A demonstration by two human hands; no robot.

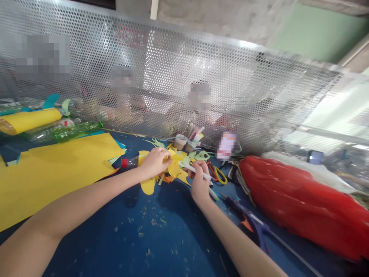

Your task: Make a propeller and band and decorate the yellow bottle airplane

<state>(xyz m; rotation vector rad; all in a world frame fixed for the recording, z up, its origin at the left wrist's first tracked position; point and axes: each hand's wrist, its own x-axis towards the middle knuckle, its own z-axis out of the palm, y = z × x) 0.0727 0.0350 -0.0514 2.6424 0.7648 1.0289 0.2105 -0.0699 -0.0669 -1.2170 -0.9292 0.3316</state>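
My left hand pinches a yellow paper cutout with rounded petal-like edges. Closed round a slim white pen-like stick, my right hand is just right of the cutout; the stick's tip reaches to its edge. Beside my left wrist lies a plastic bottle with a red cap, partly hidden by that hand. Another yellow paper piece shows below the wrist. Paper scraps lie under and around both hands.
Yellow sheets cover the left of the blue table. Behind are green bottles, small cups and a perforated metal screen. At right lie yellow-handled scissors, a purple glue gun and a red plastic bag.
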